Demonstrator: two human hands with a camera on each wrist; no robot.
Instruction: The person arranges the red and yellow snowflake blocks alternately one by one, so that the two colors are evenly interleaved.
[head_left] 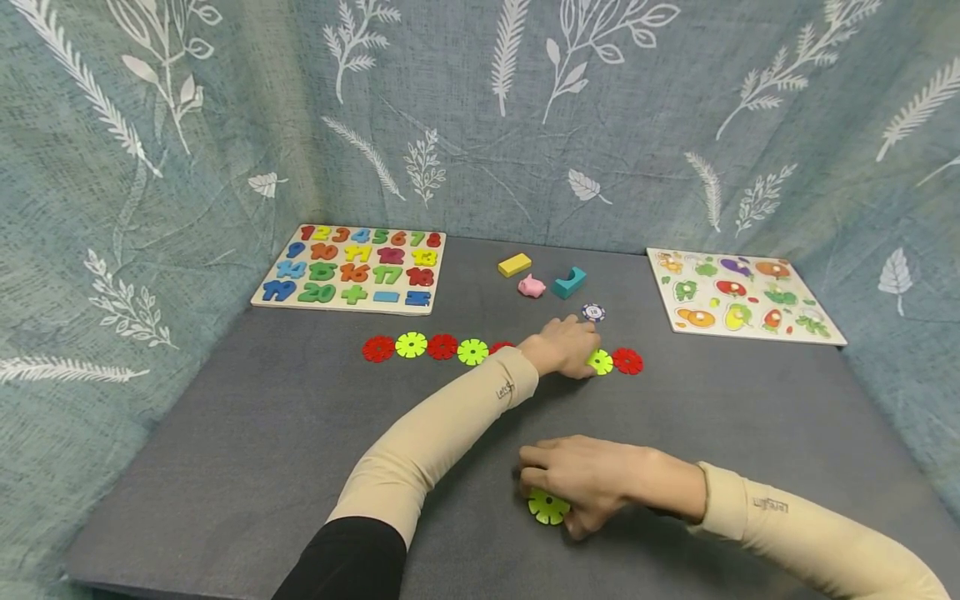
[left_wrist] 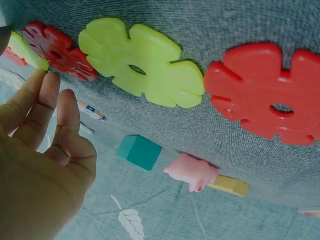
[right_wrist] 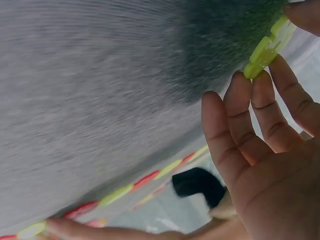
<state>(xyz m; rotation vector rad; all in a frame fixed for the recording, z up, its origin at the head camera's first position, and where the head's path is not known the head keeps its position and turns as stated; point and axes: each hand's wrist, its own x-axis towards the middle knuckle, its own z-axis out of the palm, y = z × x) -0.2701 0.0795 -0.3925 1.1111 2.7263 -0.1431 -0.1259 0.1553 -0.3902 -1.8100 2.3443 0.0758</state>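
A row of red and yellow-green notched plastic discs lies across the table, with a red disc [head_left: 378,349] at its left end and another red disc [head_left: 627,361] at its right. Near that right end, my left hand [head_left: 562,346] pinches a yellow-green disc [head_left: 602,362] by its edges, thumb on the near side and fingertips on the far side. The hand and sleeve cover part of the row. Closer to me, my right hand [head_left: 588,479] grips another yellow-green disc [head_left: 548,506] between thumb and fingers. In the right wrist view this disc [right_wrist: 267,50] is tilted on edge.
Behind the row are a poker chip [head_left: 593,312], a teal arch block [head_left: 570,282], a pink pig [head_left: 532,286] and a yellow block [head_left: 514,265]. A number puzzle board [head_left: 341,307] stands back left, a vegetable puzzle board [head_left: 750,333] back right. A patterned curtain [head_left: 465,158] surrounds the table.
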